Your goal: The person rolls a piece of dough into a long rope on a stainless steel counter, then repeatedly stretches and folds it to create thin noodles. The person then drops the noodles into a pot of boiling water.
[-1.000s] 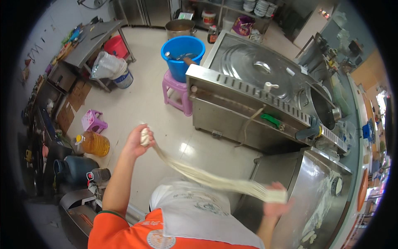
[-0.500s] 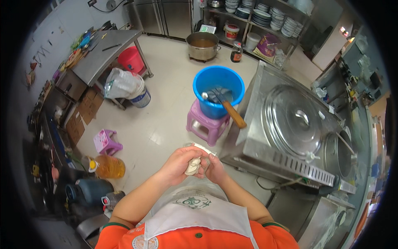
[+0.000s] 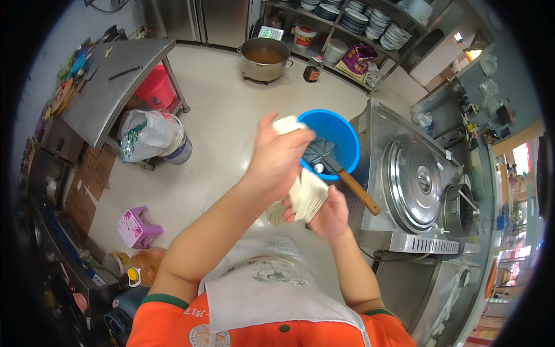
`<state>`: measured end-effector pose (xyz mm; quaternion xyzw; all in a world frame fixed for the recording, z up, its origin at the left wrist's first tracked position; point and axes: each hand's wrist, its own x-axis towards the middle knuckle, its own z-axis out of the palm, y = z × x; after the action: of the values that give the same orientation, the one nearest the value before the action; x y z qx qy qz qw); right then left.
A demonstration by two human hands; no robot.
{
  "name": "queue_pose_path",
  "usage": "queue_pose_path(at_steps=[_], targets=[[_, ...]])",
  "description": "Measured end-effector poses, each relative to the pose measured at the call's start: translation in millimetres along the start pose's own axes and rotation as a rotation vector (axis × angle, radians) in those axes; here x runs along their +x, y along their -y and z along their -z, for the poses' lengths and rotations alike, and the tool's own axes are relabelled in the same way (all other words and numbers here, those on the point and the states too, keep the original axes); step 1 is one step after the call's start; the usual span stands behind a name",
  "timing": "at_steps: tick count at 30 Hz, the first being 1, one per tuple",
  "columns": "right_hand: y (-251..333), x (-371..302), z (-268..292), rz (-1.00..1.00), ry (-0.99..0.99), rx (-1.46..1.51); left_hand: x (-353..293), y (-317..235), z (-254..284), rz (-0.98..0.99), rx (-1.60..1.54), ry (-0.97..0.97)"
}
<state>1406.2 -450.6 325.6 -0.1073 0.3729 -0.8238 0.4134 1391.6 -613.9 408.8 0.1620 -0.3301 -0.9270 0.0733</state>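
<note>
Pale dough strands [image 3: 307,195], which look like pulled noodles, stretch between my two hands in front of the blue bucket. My left hand [image 3: 276,159] is raised higher, closed round the upper end, with a flat pale part showing above its fingers. Lower and to the right, my right hand [image 3: 332,215] holds the fanned-out strands between thumb and fingers. Another pale, blurred loop hangs beside its fingertips. Just beyond my hands, a long wooden-handled strainer [image 3: 358,191] leans in the blue bucket [image 3: 354,139], among dark contents with a small white round object.
Right of me stands a steel cooker [image 3: 376,234] with a large round lid [image 3: 413,182] and a pot [image 3: 459,211]. A soup pot [image 3: 265,68] and a sauce bottle [image 3: 313,69] are on the floor ahead. Left are a small stool [image 3: 139,227], a bagged bucket [image 3: 173,147] and a steel table [image 3: 115,87].
My hands have drawn apart, the left one up and forward, the right one slightly right. The folded dough now shows as stretched strands. The view has shifted.
</note>
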Motion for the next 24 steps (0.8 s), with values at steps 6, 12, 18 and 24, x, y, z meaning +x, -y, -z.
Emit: queue_pose_path(at_steps=[6, 12, 18, 24], targets=[[66, 56, -93, 0.415, 0.32, 0.125, 24, -52, 122, -0.966, 1.689, -0.033], [113, 55, -106, 0.57, 0.238, -0.366, 11, 18, 229, 0.194, 1.562, 0.43], [29, -5, -43, 0.291, -0.196, -0.373, 124, 90, 111, 0.31, 1.431, 0.556], [103, -101, 151, -0.281, -0.834, -0.909, 125, 98, 17, -0.318, 1.367, 0.555]])
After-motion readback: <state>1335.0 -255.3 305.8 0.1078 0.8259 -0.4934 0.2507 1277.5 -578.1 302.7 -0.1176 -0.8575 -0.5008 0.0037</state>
